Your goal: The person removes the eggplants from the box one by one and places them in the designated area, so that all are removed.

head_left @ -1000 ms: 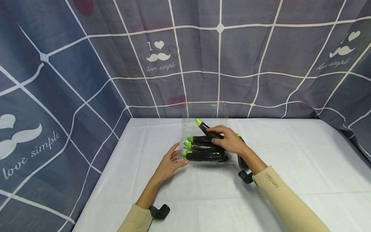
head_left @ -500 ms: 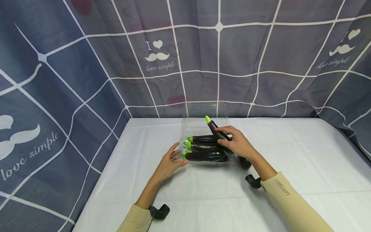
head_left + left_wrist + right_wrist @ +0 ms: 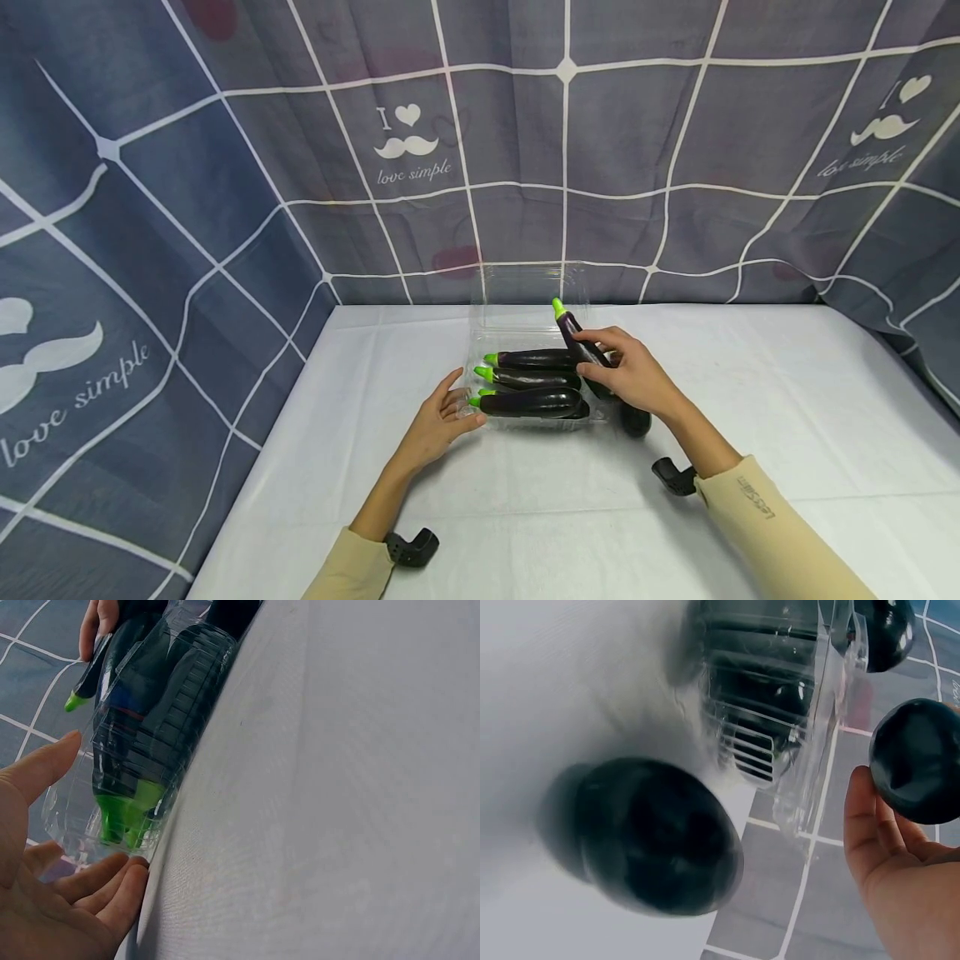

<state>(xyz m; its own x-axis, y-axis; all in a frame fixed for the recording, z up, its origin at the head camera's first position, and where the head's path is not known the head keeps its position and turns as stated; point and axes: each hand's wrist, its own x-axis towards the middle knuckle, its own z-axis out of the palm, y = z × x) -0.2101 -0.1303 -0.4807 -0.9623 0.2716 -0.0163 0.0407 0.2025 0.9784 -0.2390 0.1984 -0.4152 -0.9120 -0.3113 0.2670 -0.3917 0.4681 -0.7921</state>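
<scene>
My right hand grips a dark purple eggplant with a green stem end, tilted over the right end of a clear plastic container. Its rounded bottom end fills part of the right wrist view. Several more eggplants lie side by side in the container, green ends to the left. My left hand is at the container's left end, fingers relaxed. The left wrist view shows its fingertips right at the clear wall below the green ends, the thumb apart from the fingers.
Another eggplant lies on the white tablecloth, just right of the container and partly hidden by my right hand. The container's clear lid stands raised at the back, before a grey checked curtain.
My right hand has moved right with the eggplant, from above the others toward the container's right end. The left hand has stayed in place.
</scene>
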